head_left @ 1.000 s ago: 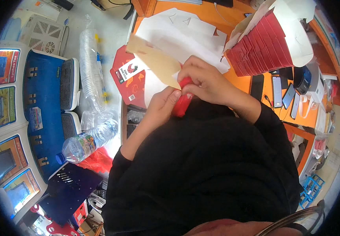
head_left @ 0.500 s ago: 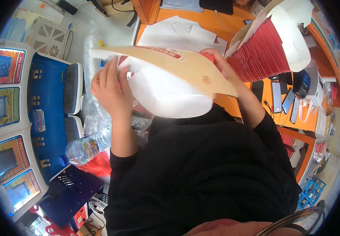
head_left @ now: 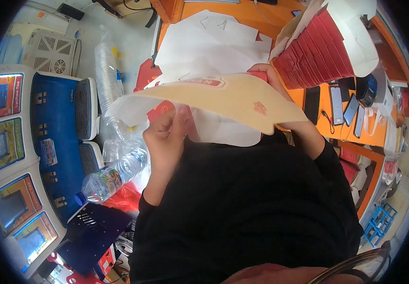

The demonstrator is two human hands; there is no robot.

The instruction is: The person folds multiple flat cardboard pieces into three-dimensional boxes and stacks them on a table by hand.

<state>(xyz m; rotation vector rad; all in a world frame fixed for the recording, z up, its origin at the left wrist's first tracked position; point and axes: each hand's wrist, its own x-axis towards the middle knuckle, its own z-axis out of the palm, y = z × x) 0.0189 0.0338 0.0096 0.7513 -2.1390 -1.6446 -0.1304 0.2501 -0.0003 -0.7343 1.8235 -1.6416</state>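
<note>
Both hands hold a partly folded paperboard food carton (head_left: pixel 233 102), tan with red print outside and white inside, in front of my chest. My left hand (head_left: pixel 164 137) is closed at its near left side, thumb and curled fingers against a red-and-white flap. At the far right edge, my right hand (head_left: pixel 271 79) grips the carton, partly hidden behind the tan panel. Just beyond lie flat white carton blanks (head_left: pixel 200 45), with some red showing under them. A tall nested stack of red folded cartons (head_left: pixel 315 54) leans to the right of my right hand.
An orange table (head_left: pixel 280 14) spreads ahead, with several phones (head_left: pixel 337 106) and a cable at right. On the left stand drink dispensers (head_left: pixel 5 137), a long stack of clear plastic cups (head_left: pixel 107 71) and a plastic bottle (head_left: pixel 102 184) with a blue cap.
My left hand has moved right and inward, from the carton's left edge to its flap. The carton has tilted and shifted slightly right, its left end now reaching past my hand.
</note>
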